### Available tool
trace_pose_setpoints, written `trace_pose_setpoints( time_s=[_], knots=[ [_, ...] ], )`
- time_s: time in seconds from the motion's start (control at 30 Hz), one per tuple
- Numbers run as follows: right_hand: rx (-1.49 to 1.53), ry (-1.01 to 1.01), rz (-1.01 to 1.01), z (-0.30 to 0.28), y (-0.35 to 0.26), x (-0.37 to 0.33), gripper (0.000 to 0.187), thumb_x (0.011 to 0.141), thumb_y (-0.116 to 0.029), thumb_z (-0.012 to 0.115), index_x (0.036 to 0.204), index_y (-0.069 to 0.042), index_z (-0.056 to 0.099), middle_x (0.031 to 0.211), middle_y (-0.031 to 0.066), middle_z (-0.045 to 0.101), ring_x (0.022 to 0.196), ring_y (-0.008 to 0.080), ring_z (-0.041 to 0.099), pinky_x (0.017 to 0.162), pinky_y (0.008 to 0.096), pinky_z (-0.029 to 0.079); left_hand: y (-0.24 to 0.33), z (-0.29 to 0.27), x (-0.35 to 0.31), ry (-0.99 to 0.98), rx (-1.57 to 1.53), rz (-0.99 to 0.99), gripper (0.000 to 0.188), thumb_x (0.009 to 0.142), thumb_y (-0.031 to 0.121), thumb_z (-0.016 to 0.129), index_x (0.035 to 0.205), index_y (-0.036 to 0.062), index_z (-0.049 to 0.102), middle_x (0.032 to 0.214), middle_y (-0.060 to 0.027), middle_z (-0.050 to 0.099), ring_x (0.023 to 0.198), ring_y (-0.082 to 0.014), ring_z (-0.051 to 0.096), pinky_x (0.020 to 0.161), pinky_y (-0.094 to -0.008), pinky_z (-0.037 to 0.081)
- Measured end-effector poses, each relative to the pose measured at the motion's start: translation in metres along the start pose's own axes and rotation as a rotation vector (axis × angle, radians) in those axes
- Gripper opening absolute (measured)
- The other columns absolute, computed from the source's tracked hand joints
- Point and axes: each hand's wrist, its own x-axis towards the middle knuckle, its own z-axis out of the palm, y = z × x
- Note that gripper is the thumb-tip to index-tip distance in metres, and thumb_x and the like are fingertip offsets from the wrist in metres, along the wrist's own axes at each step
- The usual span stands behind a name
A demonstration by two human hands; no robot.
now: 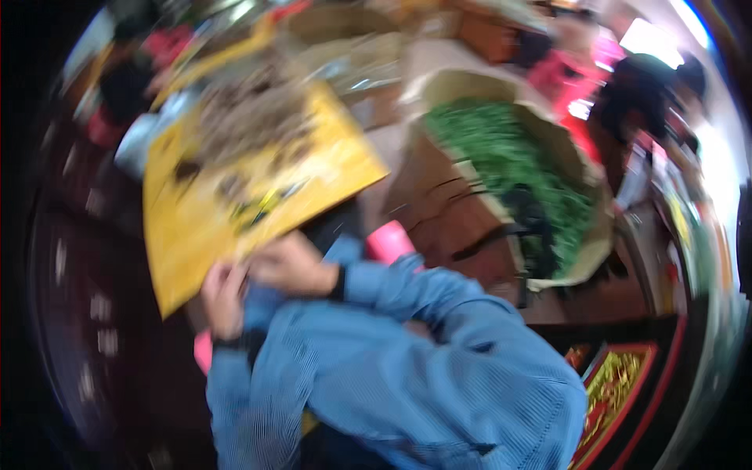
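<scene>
Close together at the near edge of a yellow tabletop (pixel 345 157), my two hands almost touch. The fingers of my left hand (pixel 225 298) look bent and pinched. My right hand (pixel 294 266) comes in from the right with curled fingers. Blur hides whatever small thing may be between them. Just beyond lie yellow and black slim items (pixel 266 207), too smeared to name. Farther back on the tabletop spreads a heap of small brownish pieces (pixel 254 110), with a few dark bits (pixel 186 170) at its left.
To the right stands a large open carton (pixel 446 196) full of green pieces (pixel 493 145), with a black object (pixel 533 219) at its near side. Another carton (pixel 376 106) stands behind the table. People in pink (pixel 568 78) and dark clothes (pixel 638 94) are at the back right.
</scene>
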Motion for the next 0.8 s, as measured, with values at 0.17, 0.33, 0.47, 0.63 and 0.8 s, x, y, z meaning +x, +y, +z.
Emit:
trace_pose_setpoints(
  time_s=[0.17, 0.33, 0.47, 0.63, 0.8],
  knots=[
    [0.271, -0.222, 0.452, -0.012, 0.006, -0.005, 0.016, 0.097, -0.012, 0.062, 0.105, 0.001, 0.069, 0.089, 0.005, 0.072, 0.075, 0.0099, 0.065, 0.067, 0.0253, 0.054, -0.008, 0.0, 0.012, -0.1, -0.078, 0.002, 0.012, 0.092, 0.016, 0.068, 0.093, 0.0048, 0.067, 0.075, 0.0028, 0.06, 0.062, -0.0041, 0.049, 0.055, -0.0191, 0.039],
    [0.539, -0.277, 0.601, -0.005, 0.0, -0.002, 0.019, 0.1, -0.012, 0.059, 0.113, 0.0, 0.064, 0.095, 0.0054, 0.071, 0.081, 0.0089, 0.064, 0.072, 0.022, 0.053, -0.006, -0.01, 0.001, -0.136, -0.235, 0.026, 0.012, 0.094, 0.016, 0.067, 0.094, 0.0031, 0.066, 0.078, 0.0019, 0.062, 0.062, -0.0033, 0.051, 0.056, -0.0182, 0.042],
    [0.601, -0.33, 0.639, -0.003, -0.005, -0.001, 0.02, 0.1, -0.013, 0.059, 0.115, 0.001, 0.062, 0.097, 0.0067, 0.07, 0.085, 0.0088, 0.064, 0.075, 0.0228, 0.054, -0.006, -0.017, 0.001, -0.169, -0.261, 0.043, 0.013, 0.094, 0.015, 0.067, 0.095, 0.0022, 0.066, 0.078, 0.0019, 0.062, 0.062, -0.0029, 0.051, 0.055, -0.0181, 0.043],
    [0.675, -0.396, 0.608, -0.005, -0.003, -0.001, 0.022, 0.1, -0.014, 0.059, 0.117, 0.0, 0.062, 0.1, 0.0067, 0.07, 0.088, 0.009, 0.064, 0.077, 0.023, 0.054, 0.001, -0.018, 0.004, -0.215, -0.282, 0.016, 0.012, 0.094, 0.014, 0.068, 0.096, 0.0025, 0.065, 0.077, 0.0017, 0.062, 0.062, -0.0028, 0.052, 0.055, -0.0178, 0.043],
    [0.673, -0.419, 0.593, -0.004, -0.002, -0.003, 0.018, 0.1, -0.012, 0.06, 0.113, 0.0, 0.057, 0.101, 0.0083, 0.069, 0.09, 0.0105, 0.065, 0.079, 0.0236, 0.054, 0.003, -0.024, 0.006, -0.254, -0.245, -0.017, 0.011, 0.093, 0.012, 0.068, 0.097, 0.003, 0.064, 0.078, 0.0015, 0.062, 0.063, -0.0024, 0.052, 0.055, -0.017, 0.043]
  ],
)
